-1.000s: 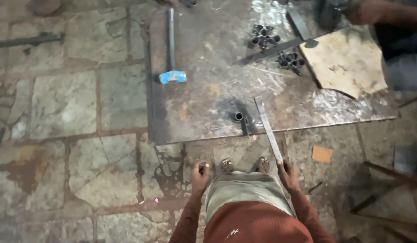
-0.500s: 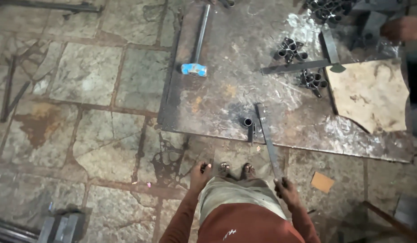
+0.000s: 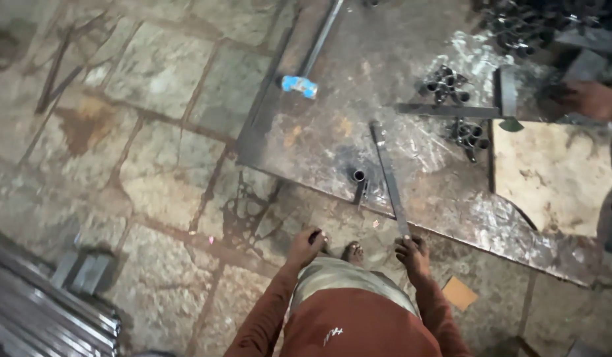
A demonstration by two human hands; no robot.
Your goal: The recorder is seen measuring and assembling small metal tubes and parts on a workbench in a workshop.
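Observation:
My right hand (image 3: 412, 254) grips the near end of a long flat metal bar (image 3: 387, 175) that lies across a big steel plate (image 3: 332, 86) on the stone floor. My left hand (image 3: 306, 245) hangs by my knee with the fingers curled; a small dark thing may be in it, but I cannot tell. A short metal pipe stub (image 3: 358, 176) stands on the plate just left of the bar. My bare foot (image 3: 351, 252) shows between the hands.
A hammer with a blue head (image 3: 299, 85) lies on the plate's far left. Clusters of welded pipe rings (image 3: 443, 83) and a flat strip (image 3: 445, 110) lie at the right, near a cardboard sheet (image 3: 550, 175). Another person's hand (image 3: 587, 99) reaches in. Metal sections (image 3: 41, 311) lie at bottom left.
The view has swung to the left and down, so the plate now sits further right. My right hand stays on the bar's end; the other person's hand has come into view at the right.

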